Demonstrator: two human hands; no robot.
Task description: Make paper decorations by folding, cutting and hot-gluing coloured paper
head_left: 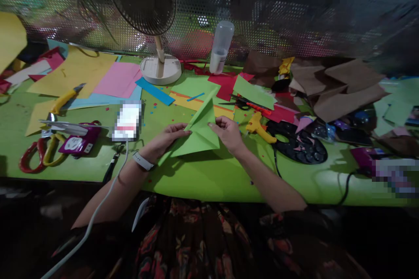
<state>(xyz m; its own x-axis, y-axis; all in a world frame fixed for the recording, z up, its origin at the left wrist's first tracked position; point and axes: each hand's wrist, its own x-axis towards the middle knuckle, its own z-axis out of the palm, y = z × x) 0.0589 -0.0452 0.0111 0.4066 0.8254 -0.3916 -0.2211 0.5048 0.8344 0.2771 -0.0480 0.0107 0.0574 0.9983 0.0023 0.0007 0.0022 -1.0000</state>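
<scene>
A folded sheet of light green paper (198,137) is held up over the green table between my two hands, its creased flaps standing apart. My left hand (170,137) grips the paper's left edge, thumb on top and fingers partly hidden behind it. At the right edge my right hand (227,133) pinches the paper between thumb and fingers. Just right of that hand lies a yellow glue gun (260,128). Black-handled scissors (240,103) and a red-orange cutter (260,108) rest behind it.
Left on the table (183,181) lie large red-and-yellow-handled scissors (32,157), a purple punch (80,139) and a phone (127,120) with a white cable. A fan (160,69) and a bottle (221,48) stand behind. Black palette (297,144) and brown paper (340,83) sit right.
</scene>
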